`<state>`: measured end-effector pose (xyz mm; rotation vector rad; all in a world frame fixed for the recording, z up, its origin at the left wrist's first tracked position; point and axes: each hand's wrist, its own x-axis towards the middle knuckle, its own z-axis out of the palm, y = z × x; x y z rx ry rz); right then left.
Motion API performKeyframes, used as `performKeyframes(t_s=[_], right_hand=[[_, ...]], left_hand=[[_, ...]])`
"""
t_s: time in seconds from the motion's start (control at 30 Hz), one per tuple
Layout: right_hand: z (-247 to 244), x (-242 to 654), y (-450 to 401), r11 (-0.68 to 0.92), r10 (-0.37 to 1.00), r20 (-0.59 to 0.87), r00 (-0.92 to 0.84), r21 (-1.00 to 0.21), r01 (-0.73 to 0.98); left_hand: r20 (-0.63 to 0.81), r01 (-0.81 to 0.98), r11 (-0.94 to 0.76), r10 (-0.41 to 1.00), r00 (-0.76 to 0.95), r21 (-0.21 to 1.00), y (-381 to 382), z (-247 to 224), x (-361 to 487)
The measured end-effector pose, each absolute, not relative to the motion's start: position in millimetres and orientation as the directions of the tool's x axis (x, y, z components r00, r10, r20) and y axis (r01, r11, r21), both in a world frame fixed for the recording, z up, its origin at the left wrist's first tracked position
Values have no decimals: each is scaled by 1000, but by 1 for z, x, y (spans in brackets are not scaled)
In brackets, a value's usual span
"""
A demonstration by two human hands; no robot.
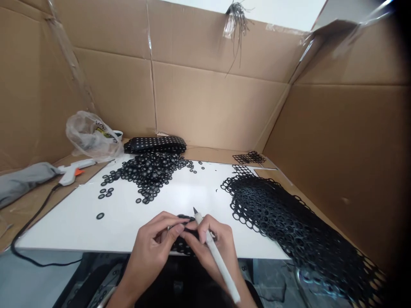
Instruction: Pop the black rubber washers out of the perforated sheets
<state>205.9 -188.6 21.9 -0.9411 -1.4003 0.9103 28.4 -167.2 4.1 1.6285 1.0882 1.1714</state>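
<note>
– Left hand (154, 239) and right hand (215, 239) are close together; what are they gripping?
– Left pinches a black dotted piece (182, 247) between thumb and fingers. Right curls round a pale pen-like tool (220, 262), dark tip pointing up and away, while its thumb and fingertips reach in at the piece too.
– Where's that piece exactly?
– At the near edge of the white bench (189, 192), mostly hidden by fingers. I can't tell its full shape.
– And beyond it?
– Up and to the left, a pile of small dark rings (154, 171), with a loose cluster of four and one single ring (100, 216) nearer. Just behind the pile lies a stack of dotted black sheets (155, 145).
– On the right?
– A big heap of black ring mesh (276, 209), spilling over the near edge. Smaller mesh pieces (248, 158) lie behind it.
– Far left?
– A white glue gun (69, 174) with an orange part and black cord, near a clear plastic bag (93, 139). Cardboard walls (208, 102) surround everything, dark strands (236, 19) taped up top.
</note>
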Motion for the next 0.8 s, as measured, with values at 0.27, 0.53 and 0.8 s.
performKeyframes(t_s=[0.27,0.53,0.8], right_hand=[[14,214,-173,199,980,200,0,-977,70],[29,244,-173,99,985,81,-149,-988,117],[31,224,-190,290,957,291,5,-954,82]], left_hand=[[-36,-193,2,984,-172,981,-111,-2,9],[254,347,-190,956,-148,918,-113,-9,5],[431,249,-444,896,105,861,-172,-1,43]])
